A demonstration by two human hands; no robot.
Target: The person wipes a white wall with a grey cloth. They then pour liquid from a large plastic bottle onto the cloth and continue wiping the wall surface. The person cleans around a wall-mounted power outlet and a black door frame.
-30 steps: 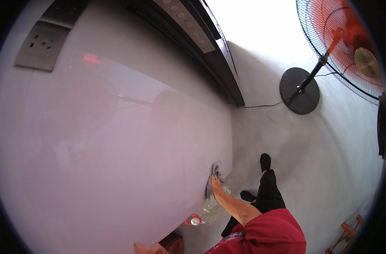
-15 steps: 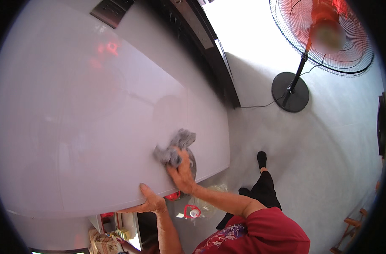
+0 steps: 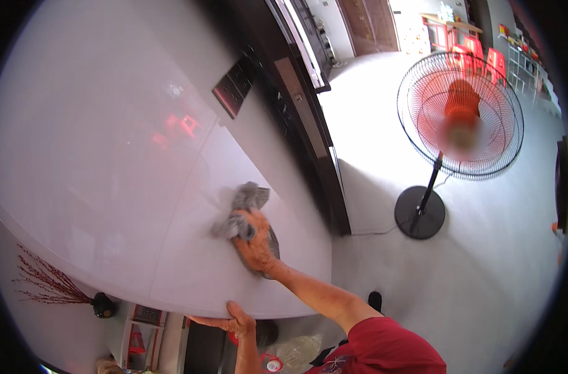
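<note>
My right hand [image 3: 256, 246] grips a crumpled grey cloth [image 3: 250, 197] and presses it flat on a large glossy white panel [image 3: 128, 187]. Part of the cloth bunches out past the fingers and is blurred; another part lies under the palm and wrist. At the panel's near edge is my left hand [image 3: 237, 322], its thumb up on the surface and its fingers stretched out along the edge. That hand holds no loose object.
Beyond the panel is a wall with a dark socket plate [image 3: 234, 86] and a dark door frame [image 3: 302, 118]. A standing fan [image 3: 421, 212] with a trailing cord is on the right. Below the near edge are a vase [image 3: 103, 305] with red twigs, shelves [image 3: 140, 336] and a plastic bag [image 3: 296, 352].
The view has shifted, so the fan sits lower and a room with red stools now shows behind it. My right hand and the cloth are farther from the near edge; the left hand stays there.
</note>
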